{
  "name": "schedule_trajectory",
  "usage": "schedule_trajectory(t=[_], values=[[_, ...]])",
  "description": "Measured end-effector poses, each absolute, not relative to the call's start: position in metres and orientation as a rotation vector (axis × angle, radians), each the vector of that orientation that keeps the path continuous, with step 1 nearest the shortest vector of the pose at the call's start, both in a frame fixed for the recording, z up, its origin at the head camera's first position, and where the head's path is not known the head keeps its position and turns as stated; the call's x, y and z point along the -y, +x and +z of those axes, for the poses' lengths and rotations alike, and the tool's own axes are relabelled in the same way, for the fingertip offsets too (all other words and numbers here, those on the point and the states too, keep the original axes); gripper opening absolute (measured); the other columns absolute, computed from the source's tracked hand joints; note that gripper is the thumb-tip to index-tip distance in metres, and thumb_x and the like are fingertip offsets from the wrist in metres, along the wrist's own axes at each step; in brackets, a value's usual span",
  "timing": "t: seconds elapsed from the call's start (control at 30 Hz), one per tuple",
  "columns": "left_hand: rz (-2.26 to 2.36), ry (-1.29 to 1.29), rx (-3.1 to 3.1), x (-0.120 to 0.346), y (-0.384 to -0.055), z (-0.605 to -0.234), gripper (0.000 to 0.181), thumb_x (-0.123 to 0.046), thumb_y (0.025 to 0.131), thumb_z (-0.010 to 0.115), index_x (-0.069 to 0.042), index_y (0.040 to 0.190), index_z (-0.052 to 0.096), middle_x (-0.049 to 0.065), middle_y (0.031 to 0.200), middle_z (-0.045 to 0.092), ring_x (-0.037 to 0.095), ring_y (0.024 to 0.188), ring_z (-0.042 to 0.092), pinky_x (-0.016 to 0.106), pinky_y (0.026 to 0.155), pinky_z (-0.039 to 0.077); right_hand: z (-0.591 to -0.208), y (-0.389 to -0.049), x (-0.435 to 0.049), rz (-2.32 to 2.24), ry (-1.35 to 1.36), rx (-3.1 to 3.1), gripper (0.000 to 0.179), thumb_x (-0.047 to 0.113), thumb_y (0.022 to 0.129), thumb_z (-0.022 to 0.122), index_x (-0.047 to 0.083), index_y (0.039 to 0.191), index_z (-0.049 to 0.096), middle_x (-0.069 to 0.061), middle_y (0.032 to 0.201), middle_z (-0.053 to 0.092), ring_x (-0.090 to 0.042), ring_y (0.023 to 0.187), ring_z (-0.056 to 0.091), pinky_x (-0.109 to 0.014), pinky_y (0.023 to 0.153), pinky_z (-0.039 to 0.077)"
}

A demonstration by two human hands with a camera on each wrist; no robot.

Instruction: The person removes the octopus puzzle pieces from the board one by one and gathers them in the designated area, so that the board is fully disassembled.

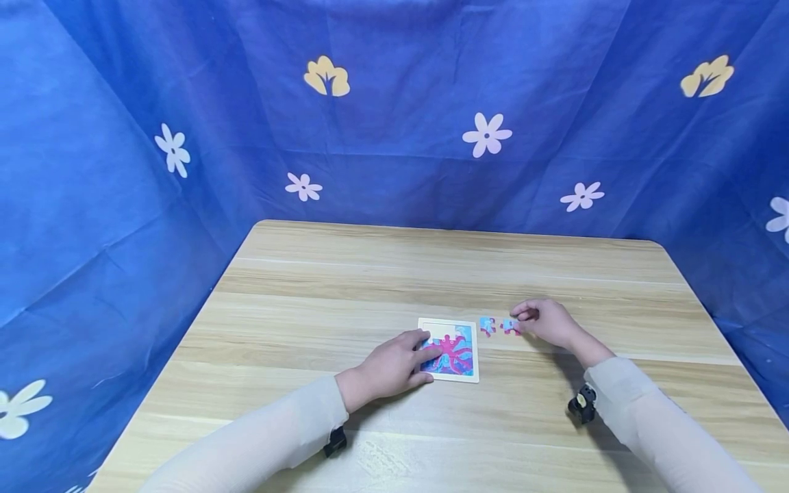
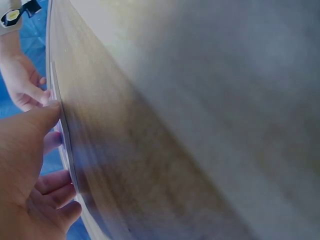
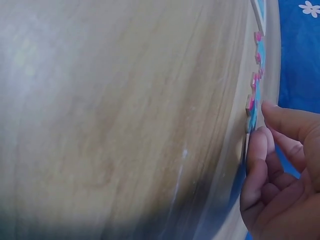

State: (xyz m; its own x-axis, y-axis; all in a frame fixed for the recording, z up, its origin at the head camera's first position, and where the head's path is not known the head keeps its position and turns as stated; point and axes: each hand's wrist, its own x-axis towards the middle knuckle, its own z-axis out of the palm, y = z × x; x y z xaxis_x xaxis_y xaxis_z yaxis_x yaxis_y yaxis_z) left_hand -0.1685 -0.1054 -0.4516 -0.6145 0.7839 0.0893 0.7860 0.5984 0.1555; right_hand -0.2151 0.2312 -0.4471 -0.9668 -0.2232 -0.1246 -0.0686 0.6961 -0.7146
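A small square jigsaw puzzle in a pale frame (image 1: 477, 352) lies on the table, with a pink octopus picture on blue. Its upper left part shows bare pale backing. My left hand (image 1: 394, 363) rests over the puzzle's left side, fingers spread across the picture and thumb by the near edge. Right of the frame lie two loose blue-and-pink puzzle pieces, a left piece (image 1: 487, 325) and a right piece (image 1: 509, 326). At the right piece's outer edge is my right hand (image 1: 548, 323), fingers loosely bent, thumb and fingertips apart in the right wrist view.
The wood-grain table (image 1: 308, 274) has rounded far corners. A blue cloth (image 1: 401, 137) with white and yellow flower prints hangs behind it and along both sides. A dark wrist camera (image 1: 582, 404) sits under the right sleeve, another wrist camera (image 1: 335, 441) under the left.
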Motion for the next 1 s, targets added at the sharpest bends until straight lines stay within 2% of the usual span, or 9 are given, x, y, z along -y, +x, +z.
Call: schedule_trajectory(t=[0.2, 0.43, 0.73, 1.0], values=[[-0.288, -1.376, 2.800, 0.106, -0.169, -0.452, 0.052, -0.044, 0.089, 0.063, -0.016, 0.133, 0.058, 0.020, 0.132, 0.050, 0.032, 0.122, 0.049, 0.038, 0.104, 0.040, -0.446, -0.216, -0.230, -1.151, -0.218, -2.682, 0.024, 0.014, 0.086, 0.071, 0.004, 0.108, 0.069, -0.003, 0.093, 0.067, -0.020, 0.086, 0.060, -0.033, 0.076, 0.051], [-0.281, -1.363, 2.848, 0.106, -0.172, -0.450, 0.054, -0.046, 0.090, 0.062, -0.017, 0.136, 0.056, 0.018, 0.135, 0.048, 0.031, 0.125, 0.047, 0.038, 0.106, 0.037, -0.443, -0.217, -0.221, -1.307, -0.229, -2.580, 0.030, 0.011, 0.086, 0.071, -0.003, 0.111, 0.066, -0.010, 0.096, 0.068, -0.020, 0.084, 0.061, -0.031, 0.062, 0.055], [-0.299, -1.367, 2.829, 0.104, -0.176, -0.450, 0.053, -0.046, 0.089, 0.062, -0.016, 0.133, 0.058, 0.016, 0.135, 0.049, 0.029, 0.126, 0.045, 0.038, 0.106, 0.037, -0.442, -0.217, -0.201, -1.393, -0.202, -2.479, 0.034, 0.009, 0.086, 0.069, -0.006, 0.115, 0.062, -0.011, 0.095, 0.067, -0.024, 0.078, 0.064, -0.035, 0.065, 0.057], [-0.315, -1.387, 2.810, 0.097, -0.180, -0.450, 0.054, -0.045, 0.089, 0.063, -0.016, 0.134, 0.057, 0.016, 0.135, 0.050, 0.029, 0.126, 0.046, 0.039, 0.106, 0.037, -0.445, -0.216, -0.184, -1.392, -0.226, -2.457, 0.031, 0.008, 0.086, 0.069, -0.004, 0.114, 0.064, -0.008, 0.094, 0.067, -0.020, 0.080, 0.063, -0.031, 0.065, 0.056]])
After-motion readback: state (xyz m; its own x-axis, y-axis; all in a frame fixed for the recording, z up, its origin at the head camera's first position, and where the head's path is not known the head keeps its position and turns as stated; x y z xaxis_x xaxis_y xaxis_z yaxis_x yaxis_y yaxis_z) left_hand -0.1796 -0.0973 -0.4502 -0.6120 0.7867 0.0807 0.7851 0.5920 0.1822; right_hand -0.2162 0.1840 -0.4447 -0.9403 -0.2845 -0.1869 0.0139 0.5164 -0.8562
